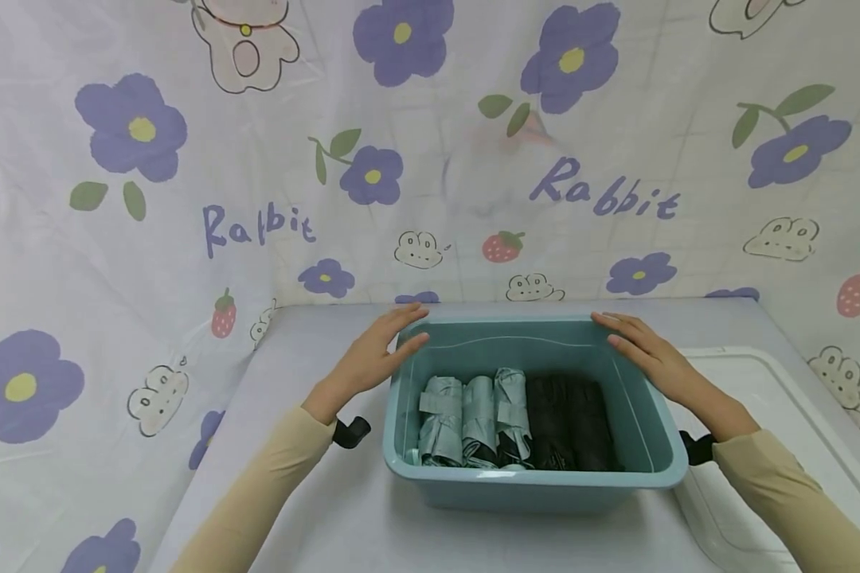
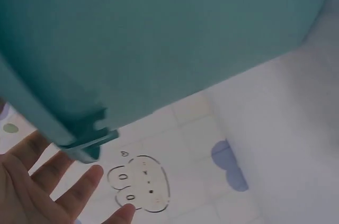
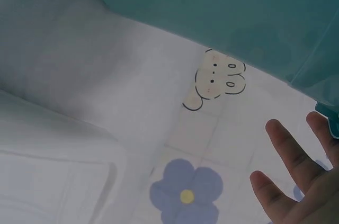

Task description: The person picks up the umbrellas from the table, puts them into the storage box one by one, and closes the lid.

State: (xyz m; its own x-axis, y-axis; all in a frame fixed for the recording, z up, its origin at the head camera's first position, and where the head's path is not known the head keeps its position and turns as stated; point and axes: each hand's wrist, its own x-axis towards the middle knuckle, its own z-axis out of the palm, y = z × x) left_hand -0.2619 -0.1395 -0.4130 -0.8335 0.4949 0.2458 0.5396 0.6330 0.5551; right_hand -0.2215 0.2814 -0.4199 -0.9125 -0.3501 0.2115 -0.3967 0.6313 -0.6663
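A rectangular teal plastic storage bin is placed on a table covered with pale lilac cloth, near its back edge. The left hand is laid against the bin's far left corner, with straight fingers that are kept close together; the fingertips rest on the rim there. The right hand is laid in the same way on the far right corner, fingers straight and flat on the rim. Nothing is pinched or gripped by either hand.

Inside the bin, three folded grey-green umbrellas are lined up side by side, and folded black umbrellas are lying just beside them on the right. A white plastic lid is lying on the table just beside the bin's right side.

Only the head view shows the contents and both hands together. In the left wrist view the bin's outer wall is seen from below, with spread fingers under its rim. In the right wrist view the fingers are shown apart, near the teal wall, above a sheet printed with purple flowers and rabbits.
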